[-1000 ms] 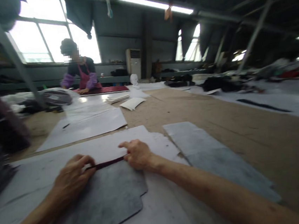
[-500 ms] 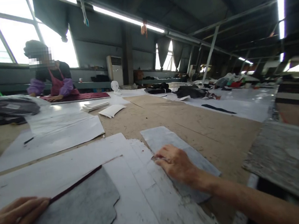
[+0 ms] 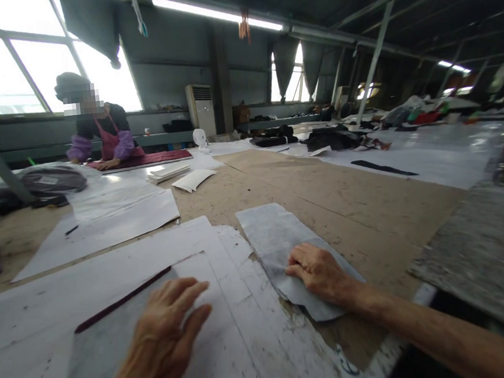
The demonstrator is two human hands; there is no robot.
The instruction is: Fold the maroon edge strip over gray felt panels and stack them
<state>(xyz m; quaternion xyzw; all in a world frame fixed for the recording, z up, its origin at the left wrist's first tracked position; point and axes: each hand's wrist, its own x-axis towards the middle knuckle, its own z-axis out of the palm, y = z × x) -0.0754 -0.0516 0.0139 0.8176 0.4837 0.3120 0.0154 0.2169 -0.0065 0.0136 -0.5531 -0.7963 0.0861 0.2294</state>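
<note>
My left hand (image 3: 167, 325) hovers, thumb and fingers apart, above a grey cloth-like piece (image 3: 100, 346) on the white sheet; it holds nothing and hides much of that piece. A dark red strip (image 3: 124, 299) runs along the piece's far edge. To the right, a second pale grey cloth-like piece (image 3: 267, 229) lies partly over the brown tabletop. My right hand (image 3: 315, 269) rests on it with fingers curled and pressed together, seeming to pinch its surface; the fingertips are partly hidden.
A large white sheet (image 3: 159, 248) with a worn right edge lies beneath the left piece. Farther off are white card stacks (image 3: 195, 180), a small white fan (image 3: 200, 138) and a person (image 3: 108, 137) handling dark red material. A grey slab (image 3: 476, 250) stands at right.
My right hand left the dark red strip and moved right onto the second grey piece. My left hand let go of the strip's left end and moved right, above the first piece. The view turned right.
</note>
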